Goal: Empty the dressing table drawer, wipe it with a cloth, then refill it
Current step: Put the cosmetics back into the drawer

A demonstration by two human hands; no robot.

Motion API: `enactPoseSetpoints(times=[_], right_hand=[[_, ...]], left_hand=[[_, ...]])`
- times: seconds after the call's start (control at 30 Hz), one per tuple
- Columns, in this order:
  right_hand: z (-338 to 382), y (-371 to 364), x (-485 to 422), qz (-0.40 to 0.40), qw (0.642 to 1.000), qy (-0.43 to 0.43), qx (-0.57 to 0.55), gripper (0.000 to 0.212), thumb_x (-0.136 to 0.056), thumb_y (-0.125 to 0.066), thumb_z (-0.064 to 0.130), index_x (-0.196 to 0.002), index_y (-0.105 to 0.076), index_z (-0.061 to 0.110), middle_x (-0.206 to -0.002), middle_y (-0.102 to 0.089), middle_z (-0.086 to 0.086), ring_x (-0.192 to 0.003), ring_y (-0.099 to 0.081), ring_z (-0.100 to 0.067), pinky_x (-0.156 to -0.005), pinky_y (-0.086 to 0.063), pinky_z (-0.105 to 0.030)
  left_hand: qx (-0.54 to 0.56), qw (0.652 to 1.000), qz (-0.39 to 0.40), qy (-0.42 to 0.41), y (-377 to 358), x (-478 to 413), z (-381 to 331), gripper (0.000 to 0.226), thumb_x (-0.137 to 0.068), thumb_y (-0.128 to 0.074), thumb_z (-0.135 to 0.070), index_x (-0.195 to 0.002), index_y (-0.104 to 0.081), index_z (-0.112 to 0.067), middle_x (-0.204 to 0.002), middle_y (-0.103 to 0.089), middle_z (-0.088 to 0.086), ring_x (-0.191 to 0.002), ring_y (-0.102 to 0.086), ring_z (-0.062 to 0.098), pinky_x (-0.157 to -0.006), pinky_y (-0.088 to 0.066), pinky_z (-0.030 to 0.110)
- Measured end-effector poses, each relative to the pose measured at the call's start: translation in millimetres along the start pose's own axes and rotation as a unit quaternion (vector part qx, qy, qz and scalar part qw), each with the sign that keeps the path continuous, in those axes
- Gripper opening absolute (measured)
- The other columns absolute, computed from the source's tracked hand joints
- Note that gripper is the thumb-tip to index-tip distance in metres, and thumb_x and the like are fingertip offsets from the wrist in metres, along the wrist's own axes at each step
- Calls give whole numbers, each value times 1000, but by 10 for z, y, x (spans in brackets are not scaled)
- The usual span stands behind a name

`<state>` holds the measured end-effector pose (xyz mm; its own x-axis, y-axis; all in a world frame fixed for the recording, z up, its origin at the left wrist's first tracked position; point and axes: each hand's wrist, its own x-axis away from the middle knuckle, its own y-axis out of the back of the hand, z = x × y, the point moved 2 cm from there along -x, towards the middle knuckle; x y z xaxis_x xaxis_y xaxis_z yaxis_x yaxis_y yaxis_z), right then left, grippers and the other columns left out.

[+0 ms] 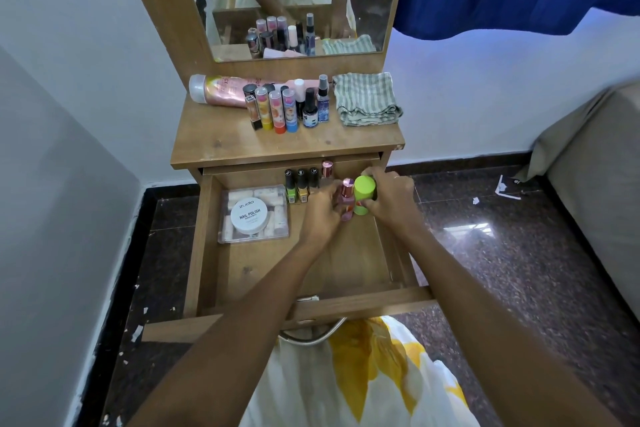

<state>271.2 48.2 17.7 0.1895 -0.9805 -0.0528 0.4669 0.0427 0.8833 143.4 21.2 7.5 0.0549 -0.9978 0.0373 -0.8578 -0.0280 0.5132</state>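
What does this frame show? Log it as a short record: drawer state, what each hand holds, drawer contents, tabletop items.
drawer: pulled open
left hand: gripping a pink bottle inside the drawer
right hand: gripping a green-capped bottle beside it
drawer contents: clear box with a white jar on top, nail polish bottles at the back
tabletop: lying pink tube, standing small bottles, folded striped cloth

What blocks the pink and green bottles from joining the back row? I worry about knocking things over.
Nothing visible. The left hand holds the pink bottle, the right hand the green bottle, beside the nail polish row.
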Motion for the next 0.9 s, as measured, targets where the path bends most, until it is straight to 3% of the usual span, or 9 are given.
enactPoseSetpoints(times=[0.1, 0.3, 0.37, 0.43, 0.5, 0.57, 0.7, 0.9], right_hand=[[-15, -37, -13, -9, 1000, -11, -16, 45, -76, -67, 11, -118, -50, 13, -112, -58, -12, -110, -47, -29, -88, -19, -30], [-20, -57, -74, -5, 1000, -23, 7, 51, -76, -66, 8, -122, -47, 13, -124, -50, -10, -118, -40, -29, -95, -27, -37], [-20, -52, -79, 6, 999, -17, 33, 56, -74, -69, 8, -125, -45, 13, -128, -45, -10, -119, -39, -29, -94, -30, -38], [-16, -50, -68, 5, 999, -2, 53, 57, -73, -68, 6, -125, -45, 13, -128, -45, -9, -116, -40, -30, -92, -31, -37], [-13, -55, -62, -2, 998, 9, 66, 56, -74, -66, 3, -125, -45, 13, -127, -47, -8, -113, -41, -30, -89, -30, -37], [-11, -71, -69, -14, 997, 13, 79, 54, -74, -64, 3, -125, -46, 13, -125, -50, -8, -111, -42, -30, -86, -29, -38], [4, -108, -95, -45, 995, -1, 91, 52, -77, -59, 0, -126, -44, 12, -122, -55, -10, -108, -44, -32, -85, -29, -39], [37, -119, -138, -59, 992, -7, 107, 56, -79, -63, 5, -129, -41, 11, -127, -50, -12, -112, -46, -33, -90, -35, -41]], left_hand=[[-9, 1000, -4, -4, -22, -16, 28, 44, -82, -53, 11, -124, -53, -3, -119, -61, 12, -103, -59, 14, -74, -42, 4], [-9, 999, -40, -1, -51, 0, 8, 44, -82, -54, 13, -124, -53, -1, -113, -62, 11, -95, -54, 9, -69, -36, -6], [-11, 999, -45, 22, -97, 14, 41, 36, -85, -54, 7, -119, -58, -3, -107, -65, 7, -93, -57, 8, -68, -41, 2], [-35, 997, -43, 44, -151, 7, 108, 24, -87, -53, 2, -107, -64, -5, -101, -69, 10, -91, -62, 13, -72, -47, 19], [-63, 995, -36, 67, -183, -10, 144, 18, -87, -51, 2, -96, -67, -1, -88, -67, 8, -81, -59, 15, -64, -42, 26], [-84, 992, -30, 86, -197, -27, 147, 20, -86, -49, 5, -94, -67, 0, -82, -60, 6, -77, -53, 12, -53, -33, 19], [-107, 987, -32, 114, -229, -74, 115, 22, -89, -47, 3, -100, -66, 2, -95, -68, 15, -79, -57, 17, -61, -35, 21], [-104, 983, -61, 138, -248, -194, 165, 23, -90, -45, 4, -98, -66, 2, -97, -68, 17, -83, -61, 24, -65, -45, 33]])
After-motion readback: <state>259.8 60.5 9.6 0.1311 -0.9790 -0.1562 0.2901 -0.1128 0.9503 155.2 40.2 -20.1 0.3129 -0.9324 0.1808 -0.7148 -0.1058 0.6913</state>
